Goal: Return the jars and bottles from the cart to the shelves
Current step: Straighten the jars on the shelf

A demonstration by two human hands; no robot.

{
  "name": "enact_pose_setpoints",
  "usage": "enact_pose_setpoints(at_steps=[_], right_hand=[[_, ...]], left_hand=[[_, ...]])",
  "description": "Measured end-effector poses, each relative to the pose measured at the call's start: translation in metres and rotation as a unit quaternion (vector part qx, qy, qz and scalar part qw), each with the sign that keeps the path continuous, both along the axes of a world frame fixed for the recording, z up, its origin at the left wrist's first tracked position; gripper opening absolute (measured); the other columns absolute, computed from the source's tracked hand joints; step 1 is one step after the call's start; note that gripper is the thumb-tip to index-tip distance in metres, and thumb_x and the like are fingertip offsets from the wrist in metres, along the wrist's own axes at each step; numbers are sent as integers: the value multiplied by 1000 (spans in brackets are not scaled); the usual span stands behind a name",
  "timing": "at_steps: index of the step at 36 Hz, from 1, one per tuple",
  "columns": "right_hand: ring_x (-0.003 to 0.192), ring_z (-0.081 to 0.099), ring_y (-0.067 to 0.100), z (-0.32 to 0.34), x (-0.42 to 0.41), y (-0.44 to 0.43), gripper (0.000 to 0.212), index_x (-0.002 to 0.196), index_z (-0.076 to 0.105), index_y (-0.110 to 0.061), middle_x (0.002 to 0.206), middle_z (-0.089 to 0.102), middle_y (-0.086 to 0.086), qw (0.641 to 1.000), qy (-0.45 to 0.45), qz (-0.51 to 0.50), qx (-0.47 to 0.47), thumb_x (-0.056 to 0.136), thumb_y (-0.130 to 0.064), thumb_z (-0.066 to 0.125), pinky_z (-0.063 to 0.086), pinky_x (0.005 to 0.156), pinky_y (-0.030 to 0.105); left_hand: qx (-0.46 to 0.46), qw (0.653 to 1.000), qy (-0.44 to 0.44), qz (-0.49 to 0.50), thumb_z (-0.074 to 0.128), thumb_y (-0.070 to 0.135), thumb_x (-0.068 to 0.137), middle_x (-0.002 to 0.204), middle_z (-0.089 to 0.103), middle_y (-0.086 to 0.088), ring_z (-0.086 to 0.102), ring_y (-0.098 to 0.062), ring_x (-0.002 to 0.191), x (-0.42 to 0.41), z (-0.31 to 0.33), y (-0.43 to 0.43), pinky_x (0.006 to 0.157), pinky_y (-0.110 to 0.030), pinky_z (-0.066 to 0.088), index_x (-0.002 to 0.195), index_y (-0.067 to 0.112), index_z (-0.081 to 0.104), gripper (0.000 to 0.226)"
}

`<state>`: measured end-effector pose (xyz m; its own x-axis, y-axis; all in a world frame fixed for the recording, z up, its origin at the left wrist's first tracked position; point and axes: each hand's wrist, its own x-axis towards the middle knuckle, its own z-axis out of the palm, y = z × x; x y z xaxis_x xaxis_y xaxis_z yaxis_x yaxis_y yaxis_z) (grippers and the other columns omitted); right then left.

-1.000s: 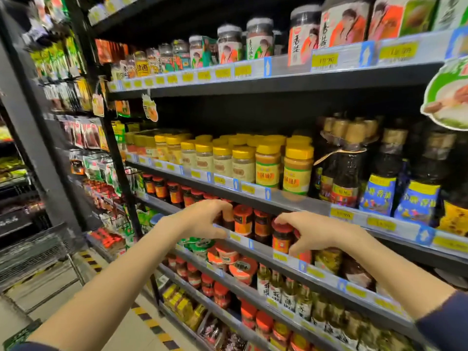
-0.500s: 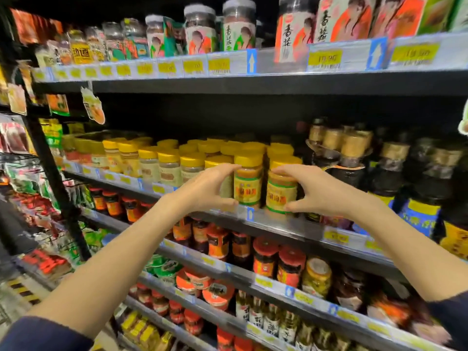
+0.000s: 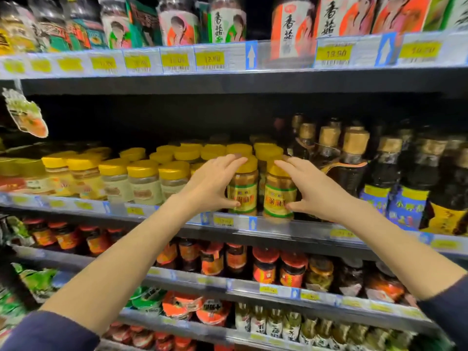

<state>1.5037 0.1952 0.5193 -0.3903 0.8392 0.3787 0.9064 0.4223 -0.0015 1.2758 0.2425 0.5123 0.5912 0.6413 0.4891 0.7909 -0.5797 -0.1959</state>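
Note:
Two yellow-lidded jars of brown paste stand side by side at the front edge of the middle shelf (image 3: 278, 225). My left hand (image 3: 211, 184) wraps the left jar (image 3: 244, 192), with fingers over its lid and thumb at its base. The right jar (image 3: 278, 198) is gripped the same way by my right hand (image 3: 312, 190). Both jars stand upright on the shelf, at the right end of a row of similar yellow-lidded jars (image 3: 144, 181). The cart is not in view.
Dark sauce bottles (image 3: 352, 163) with gold caps stand just right of my right hand. Tall labelled jars (image 3: 288, 26) fill the shelf above. Red-lidded jars (image 3: 266, 269) line the shelf below, with small bottles and tubs lower still. A paper tag (image 3: 26, 114) hangs at upper left.
Both hands rose from the red-lidded jars on the lower shelf to the middle shelf and closed on the two yellow-lidded jars. The view has moved closer and to the right.

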Motion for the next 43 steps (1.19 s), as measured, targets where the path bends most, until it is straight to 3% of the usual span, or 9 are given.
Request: enact_pose_setpoints(at_steps=[4, 9, 19, 25, 37, 41, 43], right_hand=[[135, 24, 25, -7, -8, 0, 95, 147, 15, -13, 147, 24, 10, 999, -26, -35, 29, 75, -23, 75, 47, 96, 39], [136, 24, 30, -15, -15, 4, 99, 146, 16, -8, 146, 26, 15, 996, -42, -64, 56, 71, -20, 79, 49, 94, 40], [137, 26, 32, -24, -14, 14, 97, 143, 26, -4, 144, 33, 17, 994, -25, -71, 79, 64, -13, 82, 52, 86, 42], [137, 27, 34, -25, -11, 28, 96, 141, 27, -4, 145, 32, 17, 996, -18, -53, 71, 63, -12, 83, 48, 96, 44], [138, 24, 33, -23, -11, 28, 93, 140, 28, -4, 146, 29, 16, 996, -13, -38, 79, 65, -13, 82, 43, 100, 40], [131, 35, 38, -22, -14, 24, 93, 139, 32, -4, 141, 37, 19, 992, -46, -60, 101, 63, -22, 84, 40, 103, 46], [127, 41, 39, -23, -17, 24, 99, 140, 33, -6, 136, 44, 20, 988, -62, -66, 128, 59, -28, 86, 32, 107, 51]], left_hand=[[41, 998, 53, 13, 78, 49, 66, 150, 32, -11, 35, -27, 134, -2, -10, 9, 110, -38, 29, 149, 12, 17, 109], [88, 995, 54, 12, 89, 43, 46, 137, 50, -16, 50, -32, 124, -1, -18, 14, 102, -44, 40, 142, 3, 33, 118], [113, 993, 39, -10, 89, 47, 42, 133, 53, -15, 51, -31, 124, -1, -24, 27, 105, -47, 37, 136, 3, 41, 114], [103, 994, 38, -9, 88, 47, 47, 138, 49, -15, 45, -31, 130, 3, -25, 35, 109, -47, 32, 139, 4, 37, 114], [102, 994, 34, -15, 87, 47, 50, 144, 43, -16, 38, -31, 135, 5, -26, 41, 112, -46, 25, 141, 4, 33, 114], [107, 993, 43, -14, 84, 50, 54, 149, 35, -15, 33, -30, 138, -3, -24, 39, 112, -43, 15, 145, 6, 26, 116], [100, 994, 32, -15, 85, 47, 55, 149, 35, -15, 35, -30, 137, -12, -21, 36, 113, -44, 17, 145, 5, 25, 116]])
